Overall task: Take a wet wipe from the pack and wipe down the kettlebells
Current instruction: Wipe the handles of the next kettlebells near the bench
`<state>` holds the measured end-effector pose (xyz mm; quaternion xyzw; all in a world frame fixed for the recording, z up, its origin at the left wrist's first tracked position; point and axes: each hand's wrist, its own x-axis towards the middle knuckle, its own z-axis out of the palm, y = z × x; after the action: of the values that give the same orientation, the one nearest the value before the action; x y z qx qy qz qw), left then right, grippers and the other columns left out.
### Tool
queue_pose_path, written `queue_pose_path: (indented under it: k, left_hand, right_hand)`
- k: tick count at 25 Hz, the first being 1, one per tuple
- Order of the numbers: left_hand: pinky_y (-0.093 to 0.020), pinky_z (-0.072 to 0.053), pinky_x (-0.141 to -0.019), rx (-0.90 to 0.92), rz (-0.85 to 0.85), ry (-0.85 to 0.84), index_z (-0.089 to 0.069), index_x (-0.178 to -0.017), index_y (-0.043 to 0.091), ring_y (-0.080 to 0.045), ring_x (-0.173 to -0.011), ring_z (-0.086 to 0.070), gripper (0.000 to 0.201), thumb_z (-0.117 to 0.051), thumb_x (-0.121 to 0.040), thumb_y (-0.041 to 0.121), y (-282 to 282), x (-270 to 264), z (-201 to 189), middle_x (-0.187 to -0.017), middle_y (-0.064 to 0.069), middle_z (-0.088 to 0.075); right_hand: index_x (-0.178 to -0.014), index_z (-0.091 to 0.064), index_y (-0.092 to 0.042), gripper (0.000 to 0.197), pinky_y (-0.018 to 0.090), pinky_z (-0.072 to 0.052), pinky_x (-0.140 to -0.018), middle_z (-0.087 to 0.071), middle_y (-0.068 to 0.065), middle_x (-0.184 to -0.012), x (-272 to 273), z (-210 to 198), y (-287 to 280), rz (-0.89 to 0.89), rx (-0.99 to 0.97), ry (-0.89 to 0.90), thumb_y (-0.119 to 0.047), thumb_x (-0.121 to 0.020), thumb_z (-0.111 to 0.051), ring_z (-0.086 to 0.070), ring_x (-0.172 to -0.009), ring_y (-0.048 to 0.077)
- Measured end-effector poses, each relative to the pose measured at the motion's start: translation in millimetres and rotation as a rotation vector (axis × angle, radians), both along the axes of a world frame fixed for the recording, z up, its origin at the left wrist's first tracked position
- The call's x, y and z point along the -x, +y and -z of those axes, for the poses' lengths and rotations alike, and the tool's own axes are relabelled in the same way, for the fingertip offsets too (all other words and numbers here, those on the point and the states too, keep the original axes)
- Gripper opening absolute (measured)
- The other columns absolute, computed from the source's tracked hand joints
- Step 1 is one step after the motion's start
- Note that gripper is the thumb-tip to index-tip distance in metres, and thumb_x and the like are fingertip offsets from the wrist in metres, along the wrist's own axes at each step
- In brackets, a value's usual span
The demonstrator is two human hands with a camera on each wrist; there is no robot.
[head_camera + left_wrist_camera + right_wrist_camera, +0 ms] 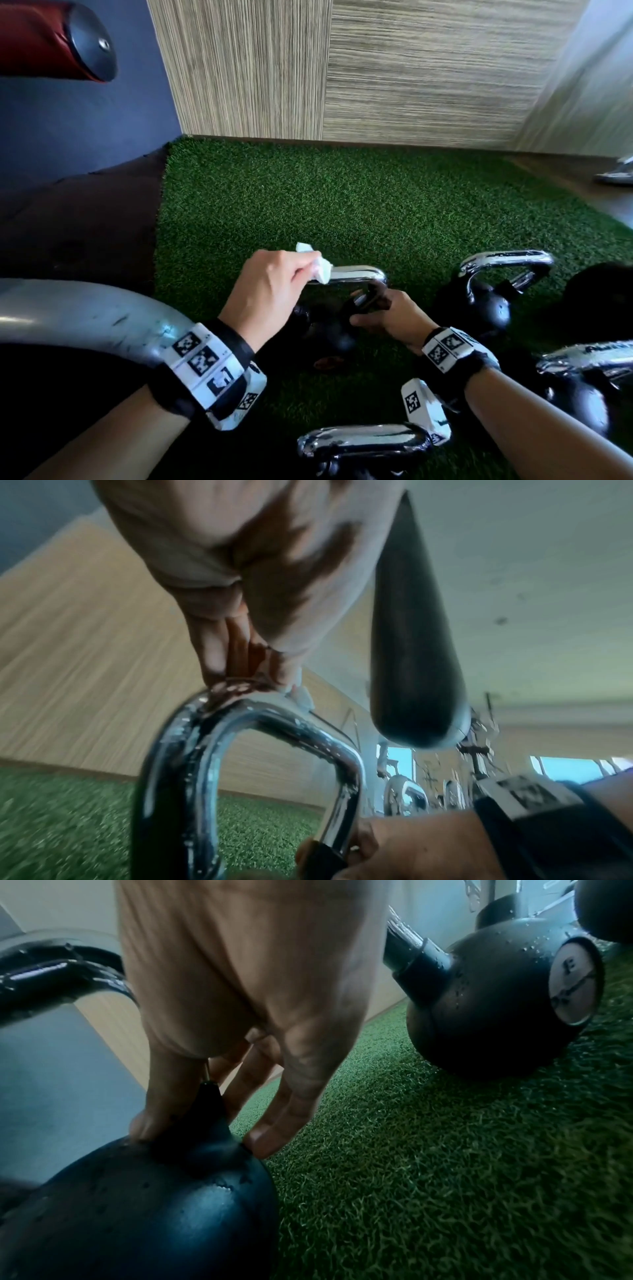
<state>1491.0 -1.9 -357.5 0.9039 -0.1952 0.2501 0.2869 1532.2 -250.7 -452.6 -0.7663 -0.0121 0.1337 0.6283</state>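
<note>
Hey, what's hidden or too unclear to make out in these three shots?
- Wet wipe: mostly hidden inside the left hand in the head view; only a blurred sliver in the left wrist view.
- Wipe pack: in no view.
- Kettlebell being wiped: body hidden behind both hands in the head view.
- Neighbouring kettlebell: plate marking too blurred to read.

Through the head view I saw bare forearms, no sleeves. Each wrist wore a black strap: left wristband and right wristband carried white blocks printed with black square markers.
</note>
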Motion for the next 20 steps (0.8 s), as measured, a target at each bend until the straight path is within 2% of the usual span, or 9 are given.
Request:
queue_pose_path:
  k: [2,5,8,10,11,14,16,17,20]
  left_hand:
    - [-0.032,-0.055,-0.059,-0.019,0.031,0.004,-0.077,-0.110,0.024,-0.009,-0.058,-0.065,0.016,-0.068,-0.097,0.023,8.5,3.6,0.3,-0.078,0.001,-0.077]
    - [-0.031,-0.062,-0.072,-0.016,0.099,-0.021,-0.073,-0.118,0.025,-0.010,-0.078,-0.075,0.024,-0.069,-0.096,0.017,7.0,14.8,13.6,-0.097,0.000,-0.079]
    - [0.001,-0.044,-0.069,0.259,-0.065,-0.008,-0.079,-0.111,0.014,0.022,-0.089,-0.062,0.019,-0.070,-0.096,0.020,21.2,8.9,30.7,-0.099,0.001,-0.080]
    - [0.003,-0.038,-0.062,0.317,-0.104,0.003,-0.080,-0.105,0.010,0.032,-0.083,-0.054,0.018,-0.068,-0.096,0.020,26.9,7.2,40.3,-0.095,-0.001,-0.080]
    - [0.003,-0.041,-0.066,0.344,-0.096,0.005,-0.080,-0.106,0.009,0.032,-0.082,-0.055,0.019,-0.067,-0.097,0.020,27.1,9.7,44.0,-0.099,0.003,-0.079]
    - [-0.015,-0.056,-0.089,0.498,-0.091,0.041,-0.077,-0.114,0.008,0.012,-0.100,-0.068,0.029,-0.064,-0.096,0.027,29.5,12.7,68.5,-0.113,0.013,-0.072]
    - [-0.038,-0.060,-0.093,0.689,-0.089,0.159,-0.076,-0.117,0.008,-0.006,-0.103,-0.074,0.032,-0.064,-0.098,0.031,31.1,12.3,84.2,-0.114,0.006,-0.076]
    - [-0.043,-0.059,-0.096,0.762,-0.077,0.196,-0.075,-0.119,0.008,-0.010,-0.105,-0.074,0.034,-0.066,-0.098,0.033,30.5,12.5,89.5,-0.115,0.004,-0.076]
    - [-0.036,-0.055,-0.099,0.830,-0.062,0.175,-0.075,-0.120,0.011,-0.012,-0.109,-0.073,0.032,-0.065,-0.096,0.029,26.6,14.3,94.9,-0.115,0.004,-0.077]
  right_hand:
    - [-0.101,-0.074,-0.012,0.039,0.029,-0.058,-0.083,-0.077,0.005,-0.092,1.0,2.0,0.4,0.026,0.001,-0.007,0.004,-0.068,-0.088,-0.070,-0.087,0.015]
    - [-0.100,-0.076,-0.014,0.037,0.037,-0.059,-0.084,-0.079,0.007,-0.095,2.7,5.3,2.0,0.058,-0.033,0.006,0.001,-0.069,-0.089,-0.071,-0.086,0.017]
    - [-0.099,-0.075,-0.013,0.036,0.040,-0.059,-0.084,-0.079,0.005,-0.093,3.2,11.1,2.6,0.092,-0.068,0.018,0.002,-0.069,-0.088,-0.071,-0.087,0.020]
    - [-0.101,-0.074,-0.011,0.037,0.039,-0.059,-0.079,-0.079,0.005,-0.095,2.2,12.0,1.0,0.087,-0.093,0.043,0.003,-0.070,-0.087,-0.070,-0.088,0.021]
    - [-0.102,-0.074,-0.011,0.037,0.039,-0.059,-0.079,-0.079,0.007,-0.098,1.8,12.6,0.4,0.078,-0.101,0.048,0.004,-0.071,-0.086,-0.071,-0.089,0.021]
    - [-0.104,-0.074,-0.013,0.038,0.045,-0.058,-0.086,-0.078,0.011,-0.107,1.3,15.3,1.5,0.059,-0.127,0.056,0.004,-0.072,-0.085,-0.071,-0.093,0.020]
    - [-0.104,-0.074,-0.015,0.038,0.040,-0.059,-0.082,-0.078,0.008,-0.103,0.8,16.6,1.4,0.055,-0.130,0.064,0.003,-0.072,-0.085,-0.071,-0.091,0.018]
    - [-0.103,-0.074,-0.016,0.037,0.038,-0.059,-0.079,-0.078,0.006,-0.102,0.9,16.7,0.6,0.052,-0.129,0.065,0.003,-0.073,-0.084,-0.071,-0.090,0.017]
    - [-0.101,-0.074,-0.017,0.035,0.035,-0.059,-0.077,-0.077,0.004,-0.099,1.1,16.2,0.3,0.048,-0.134,0.064,0.003,-0.074,-0.084,-0.071,-0.089,0.016]
